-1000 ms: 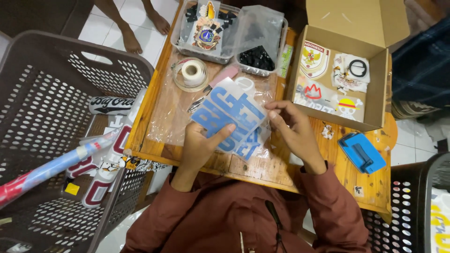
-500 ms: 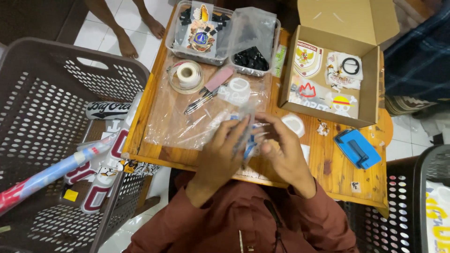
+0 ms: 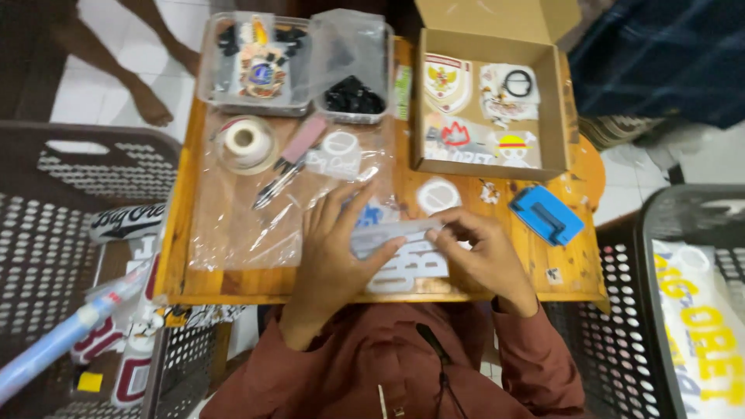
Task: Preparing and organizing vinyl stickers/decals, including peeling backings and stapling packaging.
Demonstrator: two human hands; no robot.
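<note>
My left hand (image 3: 334, 252) lies flat on a blue-and-white lettered sticker in a clear plastic sleeve (image 3: 403, 256), pressing it onto the wooden table (image 3: 233, 283). My right hand (image 3: 483, 252) pinches the folded top edge of that sleeve with its fingertips. Both hands meet over the sleeve near the table's front edge. Much of the sticker is hidden under my left palm.
An open cardboard box of stickers (image 3: 485, 109) stands back right, clear plastic trays (image 3: 299, 66) back left. A tape roll (image 3: 244, 143), pens (image 3: 283, 178), loose clear sleeves (image 3: 240, 221) and a blue squeegee (image 3: 545, 215) lie on the table. Dark baskets (image 3: 62, 202) flank it; a person's bare feet (image 3: 151, 105) stand behind.
The blue sticker was held up facing me; my hands have since brought it down flat on the table, with the sleeve's edge folded over it.
</note>
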